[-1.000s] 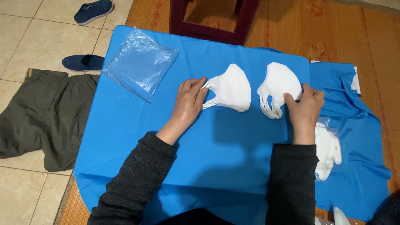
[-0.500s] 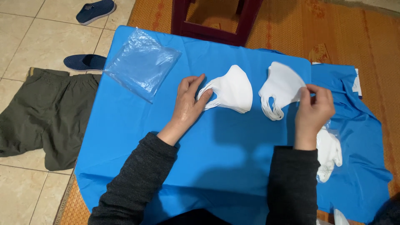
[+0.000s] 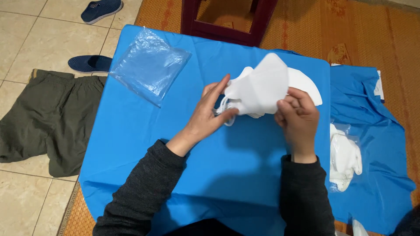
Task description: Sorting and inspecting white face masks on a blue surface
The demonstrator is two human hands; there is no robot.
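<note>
A big blue cloth [image 3: 245,175] covers the table, with lots of bare room along its near edge. A clear plastic bag [image 3: 148,65] lies by the far left corner. Near the far edge, the left hand [image 3: 210,116] and right hand [image 3: 297,118] pinch a white mask [image 3: 260,87], lifted over another mask [image 3: 306,85].

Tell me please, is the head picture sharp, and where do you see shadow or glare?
Head view: mostly sharp; the white mask is slightly soft. Soft shadow lies on the blue cloth under the left hand and right hand. Faint glare on the clear plastic bag.
</note>
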